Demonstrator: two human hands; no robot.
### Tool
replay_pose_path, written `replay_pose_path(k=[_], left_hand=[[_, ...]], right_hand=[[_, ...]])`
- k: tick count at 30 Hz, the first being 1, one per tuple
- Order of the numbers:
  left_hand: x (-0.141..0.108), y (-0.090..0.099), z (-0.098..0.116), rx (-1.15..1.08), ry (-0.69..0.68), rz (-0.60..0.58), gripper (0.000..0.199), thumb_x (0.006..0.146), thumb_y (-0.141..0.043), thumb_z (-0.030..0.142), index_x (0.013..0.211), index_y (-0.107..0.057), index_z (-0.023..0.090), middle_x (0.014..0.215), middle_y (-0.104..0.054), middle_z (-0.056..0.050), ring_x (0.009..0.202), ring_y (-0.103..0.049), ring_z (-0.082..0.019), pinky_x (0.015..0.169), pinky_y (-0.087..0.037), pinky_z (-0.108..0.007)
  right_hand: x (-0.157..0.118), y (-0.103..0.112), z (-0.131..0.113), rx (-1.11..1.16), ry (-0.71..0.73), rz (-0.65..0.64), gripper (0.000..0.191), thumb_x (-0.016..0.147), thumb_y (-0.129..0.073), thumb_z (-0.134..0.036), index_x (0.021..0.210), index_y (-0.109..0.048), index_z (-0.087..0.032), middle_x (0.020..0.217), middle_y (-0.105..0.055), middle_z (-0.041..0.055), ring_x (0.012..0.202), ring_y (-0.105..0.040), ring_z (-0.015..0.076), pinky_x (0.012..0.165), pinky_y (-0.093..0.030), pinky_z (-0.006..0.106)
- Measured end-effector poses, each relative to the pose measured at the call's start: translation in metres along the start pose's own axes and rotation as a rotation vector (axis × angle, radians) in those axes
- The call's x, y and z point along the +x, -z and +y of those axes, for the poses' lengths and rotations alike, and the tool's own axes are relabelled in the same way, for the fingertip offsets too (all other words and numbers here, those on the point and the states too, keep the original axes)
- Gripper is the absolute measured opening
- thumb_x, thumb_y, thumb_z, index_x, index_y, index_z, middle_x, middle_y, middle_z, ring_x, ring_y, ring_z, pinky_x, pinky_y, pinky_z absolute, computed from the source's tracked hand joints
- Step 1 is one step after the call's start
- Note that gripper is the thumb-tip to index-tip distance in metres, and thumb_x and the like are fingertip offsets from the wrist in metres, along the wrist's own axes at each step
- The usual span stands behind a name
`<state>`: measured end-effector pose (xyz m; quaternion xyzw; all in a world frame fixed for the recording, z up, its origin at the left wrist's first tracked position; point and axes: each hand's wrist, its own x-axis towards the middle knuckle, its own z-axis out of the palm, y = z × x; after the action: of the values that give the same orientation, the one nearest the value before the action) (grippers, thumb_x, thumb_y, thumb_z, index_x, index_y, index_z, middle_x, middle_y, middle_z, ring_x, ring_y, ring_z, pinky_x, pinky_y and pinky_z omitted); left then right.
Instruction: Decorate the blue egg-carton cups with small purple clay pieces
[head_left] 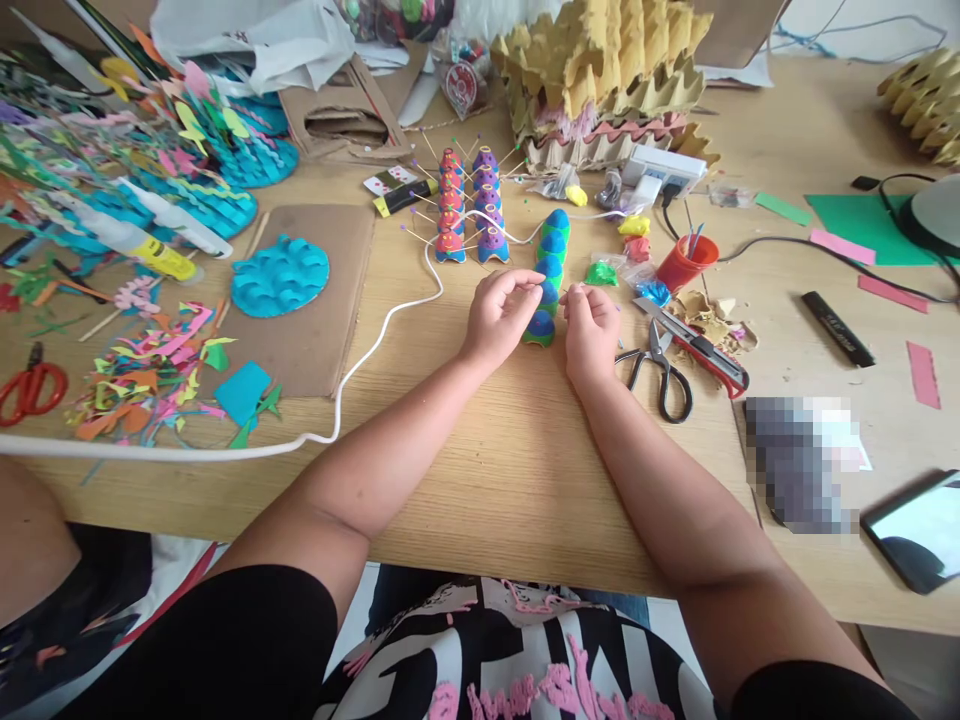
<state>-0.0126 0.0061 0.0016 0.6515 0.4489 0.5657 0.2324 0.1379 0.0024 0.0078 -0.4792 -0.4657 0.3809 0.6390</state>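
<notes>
A strip of egg carton cups painted blue and green (pixel 551 243) stands lengthwise on the table between my hands. My left hand (pixel 501 318) is at its left side, thumb and forefinger pinched together over the cups. On the right side, my right hand (pixel 592 335) is closed too, with thumb and finger pressed together. Whatever either pinch holds is too small to make out. Farther back stand two finished-looking strips, a red one (pixel 450 215) and a purple one (pixel 489 212), with toothpicks tipped with small balls poking out from their sides.
Right of my hands lie black-handled scissors (pixel 660 370), a red utility knife (pixel 701 350) and an orange cup (pixel 686 262). A white cable (pixel 382 340) crosses the left side past a blue painted carton piece (pixel 281 277) on cardboard. Egg trays (pixel 600 70) are stacked behind. Another person's leg (pixel 34 545) is at left.
</notes>
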Motion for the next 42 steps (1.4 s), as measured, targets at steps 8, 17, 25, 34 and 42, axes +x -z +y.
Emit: replay_pose_path(k=[8,17,25,34,42], left_hand=[[-0.0027,0.0015,0.0071,0.366,-0.260,-0.016,0.027,0.114,-0.062,0.045,0.119,-0.081,0.026,0.119,-0.080,-0.008,0.121,-0.071,-0.026,0.118,-0.051,-0.044],[-0.0042,-0.0002,0.0064,0.462,-0.243,-0.059,0.028,0.113,-0.058,0.039,0.128,-0.077,0.026,0.130,-0.074,-0.011,0.133,-0.064,-0.030,0.126,-0.045,-0.050],[-0.0032,0.0022,0.0074,0.399,-0.301,0.004,0.032,0.111,-0.058,0.040,0.133,-0.078,0.028,0.131,-0.074,-0.012,0.131,-0.065,-0.031,0.127,-0.046,-0.051],[-0.0021,0.0026,0.0080,0.391,-0.234,-0.035,0.031,0.112,-0.057,0.044,0.121,-0.083,0.030,0.130,-0.075,-0.010,0.134,-0.064,-0.032,0.134,-0.040,-0.057],[-0.0002,0.0038,0.0092,0.278,-0.234,-0.048,0.028,0.111,-0.059,0.046,0.120,-0.083,0.034,0.127,-0.075,-0.011,0.132,-0.065,-0.035,0.132,-0.043,-0.062]], right_hand=[[0.0009,0.0022,0.0022,0.050,0.001,-0.026,0.053,0.090,-0.078,-0.074,0.081,-0.066,-0.023,0.073,-0.057,-0.0046,0.073,-0.053,0.0113,0.074,-0.049,0.028],[0.0047,0.0051,0.0063,0.116,0.004,-0.026,0.051,0.083,-0.089,-0.070,0.088,-0.070,-0.023,0.082,-0.066,-0.0034,0.080,-0.060,0.0114,0.078,-0.054,0.026],[-0.0005,0.0023,0.0012,0.077,0.016,-0.093,0.055,0.085,-0.083,-0.076,0.089,-0.075,-0.023,0.085,-0.071,-0.0011,0.086,-0.065,0.0143,0.087,-0.057,0.031],[-0.0013,0.0025,0.0001,0.026,0.031,-0.083,0.063,0.088,-0.074,-0.086,0.085,-0.071,-0.023,0.081,-0.065,-0.0021,0.081,-0.060,0.0127,0.078,-0.053,0.029],[-0.0017,0.0014,-0.0005,0.056,0.016,-0.110,0.066,0.081,-0.080,-0.088,0.084,-0.072,-0.023,0.081,-0.065,-0.0019,0.082,-0.061,0.0137,0.079,-0.055,0.030]])
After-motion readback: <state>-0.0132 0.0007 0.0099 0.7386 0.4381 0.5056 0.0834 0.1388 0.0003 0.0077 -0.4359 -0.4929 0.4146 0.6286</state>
